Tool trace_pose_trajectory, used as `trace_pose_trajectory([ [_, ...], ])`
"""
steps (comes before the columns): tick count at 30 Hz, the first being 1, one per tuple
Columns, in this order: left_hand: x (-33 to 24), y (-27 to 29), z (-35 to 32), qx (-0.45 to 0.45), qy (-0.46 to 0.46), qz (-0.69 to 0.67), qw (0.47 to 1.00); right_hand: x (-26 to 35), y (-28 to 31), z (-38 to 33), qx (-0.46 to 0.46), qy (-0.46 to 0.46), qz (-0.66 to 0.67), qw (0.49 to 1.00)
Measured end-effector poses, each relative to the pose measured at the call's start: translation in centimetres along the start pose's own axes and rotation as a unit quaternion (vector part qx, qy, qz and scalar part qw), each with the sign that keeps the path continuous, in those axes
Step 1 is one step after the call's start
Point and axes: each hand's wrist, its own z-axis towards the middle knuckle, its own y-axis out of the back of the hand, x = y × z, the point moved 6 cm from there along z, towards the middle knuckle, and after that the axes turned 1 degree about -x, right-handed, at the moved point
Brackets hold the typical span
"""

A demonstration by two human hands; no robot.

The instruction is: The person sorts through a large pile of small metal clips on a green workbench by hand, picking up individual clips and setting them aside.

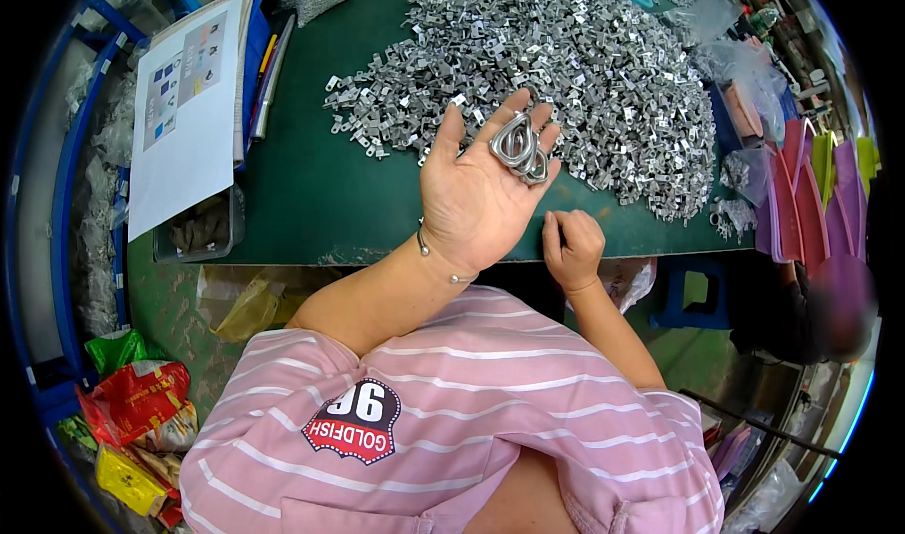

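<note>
My left hand [476,199] is raised over the front of the table, palm up, with its fingers stretched out. Across those fingers lie several shiny, teardrop-shaped metal loops [515,145], overlapping one another. At the table's front edge rests my right hand [575,248], its fingers curled inward; whatever is inside them, if anything, is hidden. Beyond both hands spreads a wide heap of small silver metal clips [566,72], each flat with a hole. A thin metal bangle [423,244] circles my left wrist.
On the left, a printed white sheet [174,185] leans against a blue holder with pens. Below it sits a clear plastic box [233,228]. Pink, red and green plastic bins [797,195] stand at the right, beside plastic bags [754,82]. A blue stool [693,294] is under the table.
</note>
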Motion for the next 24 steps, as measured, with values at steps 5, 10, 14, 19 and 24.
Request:
trace_pose_trajectory([
  [5, -0.4, 0.7, 1.3, -0.010, 0.013, -0.009, 1.000, -0.3, -0.1, 0.0, 0.011, -0.014, -0.003, 1.000],
  [10, -1.1, 1.4, 2.3, -0.022, 0.020, 0.005, 1.000, 0.2, 0.7, 1.2, -0.011, -0.065, 0.067, 0.996],
  [14, -1.7, 2.4, 3.5, -0.024, 0.027, 0.029, 0.999, 3.3, 1.5, 7.4, 0.007, 0.038, 0.093, 0.995],
  [19, -2.8, 2.3, 3.7, 0.025, 0.054, 0.037, 0.997, 4.8, -0.6, 12.4, 0.136, 0.108, 0.063, 0.983],
  [24, -4.1, 2.8, 3.5, 0.070, 0.049, 0.079, 0.993, 5.6, -2.1, 13.3, 0.198, 0.152, 0.021, 0.968],
])
